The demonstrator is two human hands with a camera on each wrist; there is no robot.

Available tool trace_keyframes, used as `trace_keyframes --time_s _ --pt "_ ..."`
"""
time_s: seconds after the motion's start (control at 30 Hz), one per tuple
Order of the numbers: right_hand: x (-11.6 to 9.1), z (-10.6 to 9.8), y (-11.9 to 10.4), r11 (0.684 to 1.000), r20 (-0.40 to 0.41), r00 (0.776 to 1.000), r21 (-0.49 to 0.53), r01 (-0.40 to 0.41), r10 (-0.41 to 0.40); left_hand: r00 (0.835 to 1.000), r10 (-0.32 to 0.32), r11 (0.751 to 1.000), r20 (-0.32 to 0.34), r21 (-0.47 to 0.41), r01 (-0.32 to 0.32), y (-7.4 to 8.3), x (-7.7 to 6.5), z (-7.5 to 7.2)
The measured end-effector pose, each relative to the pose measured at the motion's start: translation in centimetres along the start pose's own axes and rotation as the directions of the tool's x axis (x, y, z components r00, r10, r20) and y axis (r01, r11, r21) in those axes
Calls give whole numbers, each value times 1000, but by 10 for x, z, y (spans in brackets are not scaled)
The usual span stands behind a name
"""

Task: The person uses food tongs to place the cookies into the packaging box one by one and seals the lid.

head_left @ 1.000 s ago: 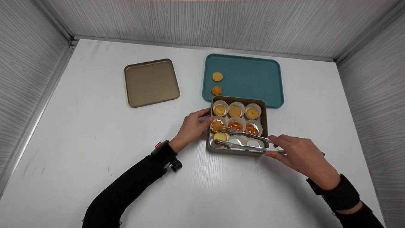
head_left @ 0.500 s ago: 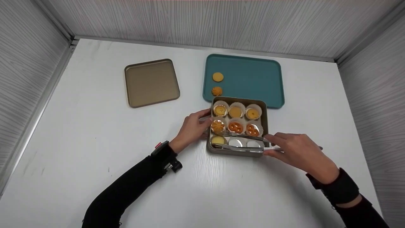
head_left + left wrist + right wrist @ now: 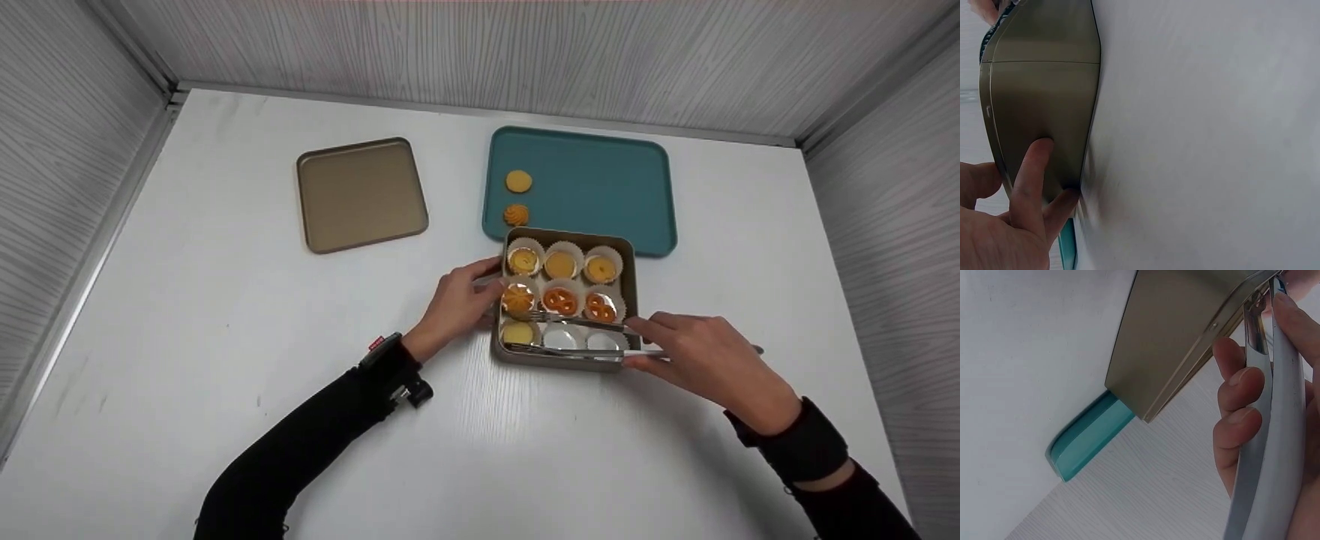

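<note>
A square metal tin (image 3: 559, 361) holds cookies in paper cups, set out in rows. My left hand (image 3: 459, 301) holds the tin's left wall, thumb at the rim and fingers (image 3: 1030, 185) against the outer side. My right hand (image 3: 712, 364) grips metal tongs (image 3: 581, 323) with light-coloured handles (image 3: 1289, 410). The tongs reach in from the right, low over the front row, one arm on each side of a pale yellow cookie (image 3: 519, 334) in the front left cup. Pretzel-shaped cookies (image 3: 560, 301) sit in the middle row. The other two front cups show only their white bottoms.
Just behind the tin, partly covered by it, lies a teal tray (image 3: 600, 187) carrying a round cookie (image 3: 518, 181) and a swirled cookie (image 3: 516, 215). A flat bronze tray (image 3: 364, 196) lies at the back left of the white table (image 3: 450, 450). Panelled walls enclose the back and sides.
The tong tips have dropped lower into the front row, and now flank the pale yellow cookie. My right hand has shifted slightly left. The left hand stays on the tin.
</note>
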State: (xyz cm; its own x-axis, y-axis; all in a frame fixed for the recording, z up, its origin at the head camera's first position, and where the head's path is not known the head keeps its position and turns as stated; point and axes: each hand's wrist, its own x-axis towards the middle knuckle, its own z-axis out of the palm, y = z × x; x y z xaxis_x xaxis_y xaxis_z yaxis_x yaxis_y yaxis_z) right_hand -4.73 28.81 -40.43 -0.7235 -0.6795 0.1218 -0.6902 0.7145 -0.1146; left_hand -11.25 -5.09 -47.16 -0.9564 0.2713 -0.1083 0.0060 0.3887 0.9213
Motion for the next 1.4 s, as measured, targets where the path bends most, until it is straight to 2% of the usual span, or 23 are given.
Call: trace_keyframes --time_s 0.2,0.37,0.57,0.73,0.87,1.07,1.4 --pt "-2 2 2 1000 0 1000 7 -14 14 1000 -6 1000 6 -7 6 -1 -2 -1" --pt "-4 1 6 996 -47 999 84 -21 25 1000 2 1000 3 -10 -2 -2 -4 -1" --pt "6 -3 16 980 -145 982 170 -100 125 1000 0 1000 -5 -16 0 -3 -5 0" --pt "23 -5 31 975 -206 960 156 -159 190 1000 -4 999 2 -33 4 -3 -5 0" --pt "41 -7 48 966 -191 951 132 -221 244 1000 -3 999 9 -43 4 -3 -5 1" --pt "69 -7 70 950 -124 944 96 -297 307 1000 3 999 2 -36 -3 -1 -6 3" --pt "108 3 81 968 -73 968 -66 -243 239 1000 5 1000 3 4 -5 -1 -5 5"
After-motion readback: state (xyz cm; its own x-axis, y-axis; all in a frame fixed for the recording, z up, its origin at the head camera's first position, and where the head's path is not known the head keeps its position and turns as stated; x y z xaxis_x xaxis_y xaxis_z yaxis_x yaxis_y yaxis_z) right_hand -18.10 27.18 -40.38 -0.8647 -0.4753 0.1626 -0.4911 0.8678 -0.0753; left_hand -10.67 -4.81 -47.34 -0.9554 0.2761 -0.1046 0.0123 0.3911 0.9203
